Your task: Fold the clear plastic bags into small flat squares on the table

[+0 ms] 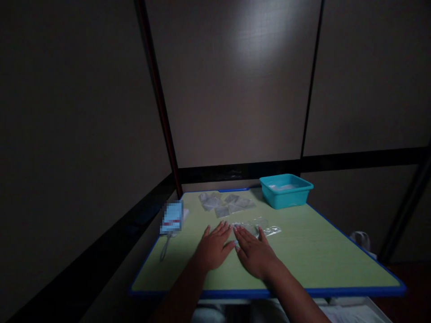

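Both palms face down near the middle of the table (323,255), side by side with thumbs close together. My left hand (214,246) lies flat with its fingers stretched out, at the left end of a clear plastic bag (271,230). My right hand (255,251) rests flat on the same bag, fingers extended. The bag sticks out beyond the right fingers, shiny and wrinkled. Much of it is hidden under the hands, and I cannot make out what it holds.
Several small translucent packets (222,211) lie spread behind my hands. A turquoise plastic basin (286,197) with clear plastic inside stands at the back right. At the left edge is a blurred light-blue item (173,217) with a strap. Walls border the table's back and left.
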Motion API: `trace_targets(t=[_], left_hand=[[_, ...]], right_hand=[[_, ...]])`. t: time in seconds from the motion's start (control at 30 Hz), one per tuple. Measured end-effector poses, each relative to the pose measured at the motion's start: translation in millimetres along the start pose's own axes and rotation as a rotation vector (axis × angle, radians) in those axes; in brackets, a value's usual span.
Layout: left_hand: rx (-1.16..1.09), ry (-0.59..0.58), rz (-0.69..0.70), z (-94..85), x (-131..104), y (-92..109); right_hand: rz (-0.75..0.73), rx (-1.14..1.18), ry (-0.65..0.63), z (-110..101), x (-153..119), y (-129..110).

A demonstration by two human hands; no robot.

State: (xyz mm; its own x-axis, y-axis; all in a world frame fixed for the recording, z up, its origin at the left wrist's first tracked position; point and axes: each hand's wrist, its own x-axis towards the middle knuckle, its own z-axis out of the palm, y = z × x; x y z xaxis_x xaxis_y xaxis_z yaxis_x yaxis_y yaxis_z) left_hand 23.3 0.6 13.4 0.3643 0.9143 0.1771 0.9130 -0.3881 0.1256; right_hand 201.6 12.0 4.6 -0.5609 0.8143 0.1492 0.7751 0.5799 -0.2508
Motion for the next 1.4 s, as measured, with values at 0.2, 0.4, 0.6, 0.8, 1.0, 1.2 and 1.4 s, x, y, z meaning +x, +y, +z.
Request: trace_targets(t=[0.2, 0.4, 0.6, 0.8, 1.0, 1.2, 1.4], left_hand=[[0.002, -0.035, -0.012, 3.2, 2, -2], [-0.004, -0.036, -0.004, 1.2, 2, -2], [-0.01, -0.036, -0.01, 2.4, 3, -3], [-0.01, -0.038, -0.006, 6.0, 4, -7], [-0.011, -0.043, -0.01, 7.9, 4, -8], [-0.019, -0.077, -0.026, 5.3, 5, -6], [-0.029, -0.076, -0.024, 4.1, 6, -6]], right_hand=[[0.015, 0.003, 0.029, 0, -1, -1], [0.095, -0.011, 0.083, -2, -9, 1], [0.206, -0.064, 0.131, -7, -25, 16], [0.4, -0.142, 0.192, -16, -38, 53], [0.489, -0.013, 0.286, -23, -38, 84], [0.435, 0.144, 0.263, -34, -24, 101], [0.367, 0.24, 0.162, -44, -12, 111]])
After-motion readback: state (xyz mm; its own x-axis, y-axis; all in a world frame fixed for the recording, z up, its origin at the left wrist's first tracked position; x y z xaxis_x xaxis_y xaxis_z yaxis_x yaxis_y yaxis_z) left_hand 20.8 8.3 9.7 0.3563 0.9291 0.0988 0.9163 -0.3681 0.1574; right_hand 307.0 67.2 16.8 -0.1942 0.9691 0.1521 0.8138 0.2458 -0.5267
